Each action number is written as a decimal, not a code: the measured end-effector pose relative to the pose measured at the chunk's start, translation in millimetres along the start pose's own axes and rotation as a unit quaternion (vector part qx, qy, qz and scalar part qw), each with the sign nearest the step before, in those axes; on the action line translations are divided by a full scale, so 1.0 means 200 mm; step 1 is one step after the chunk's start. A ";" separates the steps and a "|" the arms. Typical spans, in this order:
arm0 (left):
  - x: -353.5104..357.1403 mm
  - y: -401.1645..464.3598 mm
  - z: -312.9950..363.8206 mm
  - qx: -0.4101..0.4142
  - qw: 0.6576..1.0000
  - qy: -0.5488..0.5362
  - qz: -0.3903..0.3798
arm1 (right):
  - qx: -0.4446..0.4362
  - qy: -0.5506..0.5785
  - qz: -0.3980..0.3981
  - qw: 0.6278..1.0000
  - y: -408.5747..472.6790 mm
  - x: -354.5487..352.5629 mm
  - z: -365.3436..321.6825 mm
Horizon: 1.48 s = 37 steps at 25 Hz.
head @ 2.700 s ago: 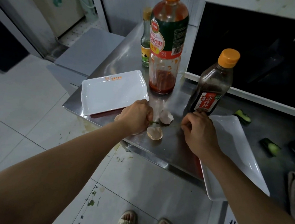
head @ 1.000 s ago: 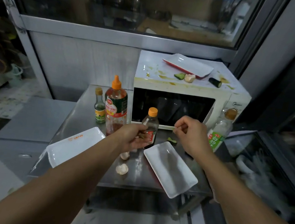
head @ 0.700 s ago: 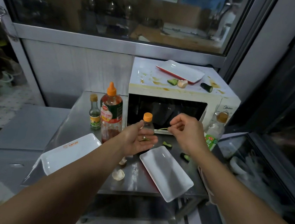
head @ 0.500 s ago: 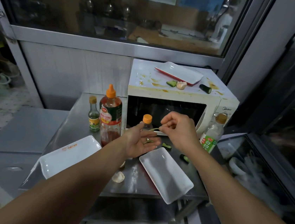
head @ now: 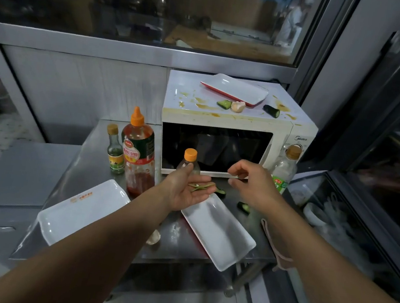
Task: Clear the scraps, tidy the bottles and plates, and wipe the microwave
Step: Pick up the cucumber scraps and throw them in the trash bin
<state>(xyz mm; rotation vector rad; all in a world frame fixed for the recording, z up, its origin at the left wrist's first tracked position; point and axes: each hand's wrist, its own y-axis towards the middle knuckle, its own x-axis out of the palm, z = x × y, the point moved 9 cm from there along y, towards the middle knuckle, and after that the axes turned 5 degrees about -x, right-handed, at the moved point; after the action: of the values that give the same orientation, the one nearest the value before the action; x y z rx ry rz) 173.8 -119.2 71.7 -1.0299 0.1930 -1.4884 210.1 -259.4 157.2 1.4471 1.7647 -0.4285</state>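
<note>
My left hand [head: 185,193] is palm up over the steel table [head: 80,162], and thin green scraps [head: 201,186] lie on its straight fingers. Just to the right, my right hand [head: 252,184] hovers with loosely curled fingers and holds nothing. The white microwave [head: 218,121] behind them has yellow stains on top, plus a red-edged plate [head: 235,90], two cucumber ends [head: 224,103] [head: 272,111] and an eggshell [head: 238,106]. Two white plates [head: 79,212] [head: 219,231] lie on the table. Standing there are a ketchup bottle [head: 138,154], a small green bottle [head: 115,149], a dark orange-capped bottle [head: 190,160] and a clear bottle [head: 285,171].
An eggshell [head: 154,237] lies at the table's front edge between the plates. Cucumber pieces [head: 220,191] [head: 243,207] sit in front of the microwave. A pinkish cloth [head: 273,239] hangs at the right edge. A glass-fronted cabinet stands to the right.
My view rose from the table to the microwave. My left hand turned palm up, and my right hand laid the green strip it pinched onto that palm, then let go and drew back right.
</note>
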 end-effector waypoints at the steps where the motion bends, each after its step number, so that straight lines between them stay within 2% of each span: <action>1: 0.01 0.03 -0.01 -0.004 1.000 0.000 0.004 | 0.009 -0.003 -0.010 1.000 0.00 0.01 0.07; 5: 0.03 0.17 -0.06 -0.018 1.000 -0.002 0.024 | 0.029 -0.021 -0.048 0.998 0.03 0.05 0.34; 9: 0.02 0.33 -0.13 -0.011 0.997 -0.023 0.078 | 0.048 -0.034 -0.076 0.995 0.11 0.10 0.62; 14: -0.02 0.52 -0.21 -0.007 0.987 -0.061 0.148 | 0.025 -0.079 -0.141 0.986 0.21 0.25 0.89; 19: -0.04 0.63 -0.31 -0.014 0.978 -0.100 0.184 | 0.008 -0.110 -0.220 0.969 0.17 0.47 1.05; 27: -0.08 0.73 -0.38 -0.018 0.972 -0.102 0.209 | -0.037 -0.191 -0.200 0.960 0.14 0.61 1.11; 33: -0.04 0.76 -0.30 0.003 0.977 -0.076 0.201 | -0.020 -0.168 -0.189 0.967 0.17 0.60 1.11; 37: -0.03 0.75 -0.25 0.008 0.974 -0.075 0.214 | -0.014 -0.096 -0.164 0.982 0.23 0.56 1.03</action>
<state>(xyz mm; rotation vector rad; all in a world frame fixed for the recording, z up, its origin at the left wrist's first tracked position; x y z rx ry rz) 246.2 -170.0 -58.8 -1.0096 0.2753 -1.0175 324.2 -315.0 -46.0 1.0563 1.8441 -0.6873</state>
